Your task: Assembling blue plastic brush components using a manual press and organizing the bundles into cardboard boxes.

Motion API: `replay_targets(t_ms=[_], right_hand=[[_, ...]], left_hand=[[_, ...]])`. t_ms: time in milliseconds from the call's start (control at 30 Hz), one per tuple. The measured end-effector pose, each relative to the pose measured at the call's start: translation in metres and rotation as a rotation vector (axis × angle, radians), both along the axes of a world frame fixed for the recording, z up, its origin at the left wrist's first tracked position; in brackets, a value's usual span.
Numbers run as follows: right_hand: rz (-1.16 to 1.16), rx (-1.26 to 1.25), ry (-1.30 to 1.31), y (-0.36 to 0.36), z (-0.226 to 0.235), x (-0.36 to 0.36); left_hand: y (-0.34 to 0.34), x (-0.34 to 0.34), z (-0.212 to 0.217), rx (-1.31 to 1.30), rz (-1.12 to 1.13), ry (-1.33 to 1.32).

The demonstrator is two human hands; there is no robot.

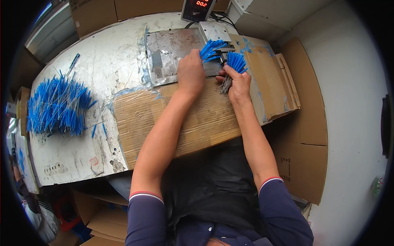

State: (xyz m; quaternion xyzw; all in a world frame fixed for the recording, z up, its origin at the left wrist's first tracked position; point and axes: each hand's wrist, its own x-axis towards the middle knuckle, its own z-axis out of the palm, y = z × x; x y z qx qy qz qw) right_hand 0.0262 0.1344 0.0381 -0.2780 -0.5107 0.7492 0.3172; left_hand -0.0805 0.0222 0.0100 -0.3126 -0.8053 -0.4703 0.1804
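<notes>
Both hands are over the far part of the worktable. My left hand (191, 74) is closed round a bunch of thin blue-bristled wire brushes (211, 50), whose blue ends fan out to the right past the fingers. To its right, my right hand (239, 84) grips a second bunch of blue wire brushes (236, 61). Their bristled ends point up, and the bare wire stems hang below the thumb. Just between the two bunches a small dark machine part (223, 57) shows, partly hidden by them. I cannot tell whether either bunch touches it.
A large heap of blue brushes (59, 104) lies on the white table (98, 49) at the left, with a pen (74, 61) behind it. Flat cardboard (184, 119) and a metal plate (168, 49) cover the table's middle. A red-digit display box (198, 10) stands at the back.
</notes>
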Motion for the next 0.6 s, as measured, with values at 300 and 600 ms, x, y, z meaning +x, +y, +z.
replay_targets(t_ms=[300,600], right_hand=[[-0.041,0.006,-0.065,0.0,0.003,0.003],[-0.023,0.22,-0.279,-0.001,0.008,-0.001]], left_hand=[[0.001,-0.002,-0.002,-0.031,-0.043,0.006],[0.0,0.002,0.001,-0.115,-0.05,0.09]])
